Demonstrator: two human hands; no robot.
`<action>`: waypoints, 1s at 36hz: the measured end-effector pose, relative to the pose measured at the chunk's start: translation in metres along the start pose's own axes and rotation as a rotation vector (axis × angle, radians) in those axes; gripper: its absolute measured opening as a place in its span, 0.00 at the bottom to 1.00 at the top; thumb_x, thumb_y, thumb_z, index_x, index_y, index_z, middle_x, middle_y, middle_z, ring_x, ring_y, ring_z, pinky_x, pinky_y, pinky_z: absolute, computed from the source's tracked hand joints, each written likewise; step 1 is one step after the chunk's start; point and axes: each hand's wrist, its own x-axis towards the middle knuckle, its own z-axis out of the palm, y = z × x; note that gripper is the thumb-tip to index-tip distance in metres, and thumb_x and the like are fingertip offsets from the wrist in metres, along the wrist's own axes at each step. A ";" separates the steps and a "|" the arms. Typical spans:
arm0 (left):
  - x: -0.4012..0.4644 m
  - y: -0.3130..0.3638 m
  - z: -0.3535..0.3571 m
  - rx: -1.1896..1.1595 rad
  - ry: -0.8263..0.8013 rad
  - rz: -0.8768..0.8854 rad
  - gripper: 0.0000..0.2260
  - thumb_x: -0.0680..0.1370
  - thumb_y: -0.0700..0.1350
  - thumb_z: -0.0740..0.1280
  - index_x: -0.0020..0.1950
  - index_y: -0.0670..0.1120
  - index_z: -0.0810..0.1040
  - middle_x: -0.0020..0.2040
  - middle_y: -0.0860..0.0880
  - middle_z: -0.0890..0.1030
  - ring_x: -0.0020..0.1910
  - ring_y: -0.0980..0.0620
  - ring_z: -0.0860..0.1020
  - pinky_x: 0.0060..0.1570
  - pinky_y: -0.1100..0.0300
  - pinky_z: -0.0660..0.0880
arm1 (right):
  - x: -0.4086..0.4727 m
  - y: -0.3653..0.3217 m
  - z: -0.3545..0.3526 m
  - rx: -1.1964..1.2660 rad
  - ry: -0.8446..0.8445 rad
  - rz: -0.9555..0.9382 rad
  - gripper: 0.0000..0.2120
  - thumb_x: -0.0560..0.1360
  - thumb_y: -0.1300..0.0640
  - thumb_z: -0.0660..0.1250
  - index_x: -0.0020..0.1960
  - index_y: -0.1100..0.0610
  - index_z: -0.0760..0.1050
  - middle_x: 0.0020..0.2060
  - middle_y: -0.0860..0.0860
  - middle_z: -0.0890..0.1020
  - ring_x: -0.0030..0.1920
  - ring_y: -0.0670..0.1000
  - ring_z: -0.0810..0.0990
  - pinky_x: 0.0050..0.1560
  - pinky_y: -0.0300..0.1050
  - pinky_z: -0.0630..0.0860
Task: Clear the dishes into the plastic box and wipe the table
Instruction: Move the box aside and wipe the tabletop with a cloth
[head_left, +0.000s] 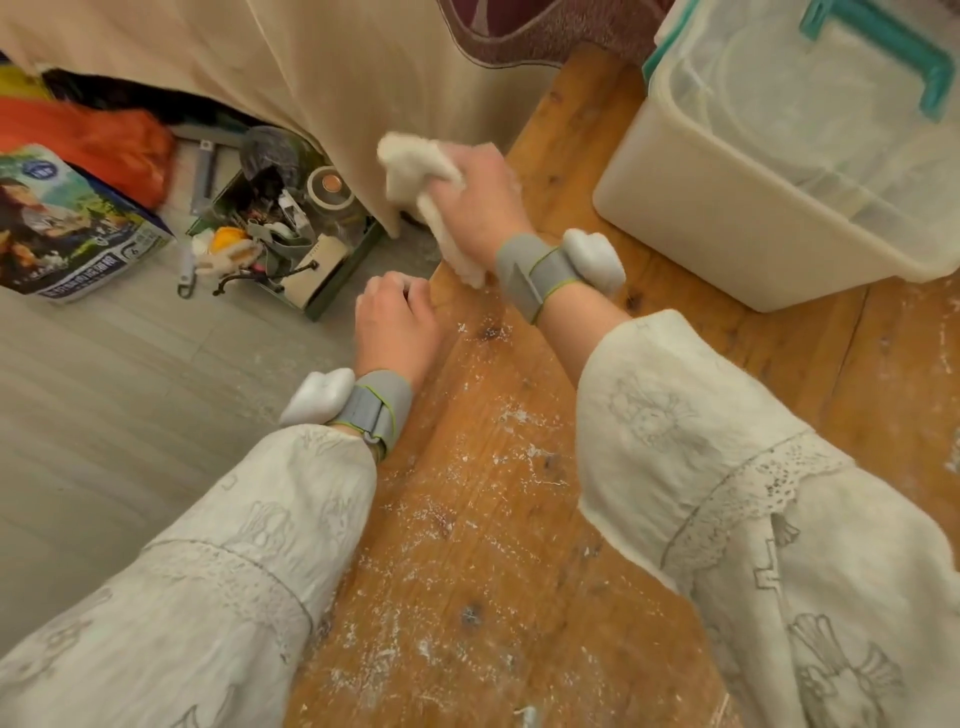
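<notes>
My right hand (475, 200) grips a crumpled white cloth (415, 169) at the far left edge of the wooden table (493, 519); part of the cloth hangs down under the wrist. At the table's left edge is my left hand (397, 322), its fingers curled over that edge. White specks and smears cover the wood between my arms. The translucent plastic box (769, 171) with teal handles stands at the table's back right, and pale dishes show faintly through its wall.
A beige drape (311, 78) hangs beyond the table's far end. On the grey floor to the left lie an open green box of tools and odds (280, 234), a printed carton (67, 228) and an orange bag (104, 140).
</notes>
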 end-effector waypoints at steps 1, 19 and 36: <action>0.000 0.000 0.000 0.002 -0.003 0.010 0.13 0.81 0.44 0.55 0.53 0.40 0.77 0.55 0.41 0.76 0.58 0.44 0.71 0.54 0.61 0.61 | 0.000 -0.001 -0.006 0.077 0.057 0.032 0.18 0.76 0.59 0.59 0.63 0.51 0.75 0.56 0.56 0.77 0.59 0.55 0.74 0.57 0.40 0.67; -0.005 0.009 -0.008 -0.035 -0.029 -0.043 0.13 0.78 0.37 0.55 0.43 0.36 0.78 0.50 0.34 0.77 0.55 0.37 0.72 0.52 0.50 0.66 | -0.066 0.019 0.016 -0.306 0.155 0.052 0.21 0.77 0.55 0.59 0.70 0.51 0.67 0.64 0.54 0.70 0.64 0.55 0.68 0.61 0.43 0.63; -0.039 0.018 -0.026 0.177 0.065 -0.057 0.20 0.76 0.35 0.55 0.66 0.47 0.70 0.64 0.43 0.69 0.66 0.42 0.65 0.63 0.49 0.61 | -0.106 0.056 -0.053 0.060 0.242 0.187 0.21 0.76 0.58 0.59 0.68 0.47 0.69 0.53 0.50 0.67 0.55 0.48 0.71 0.52 0.30 0.59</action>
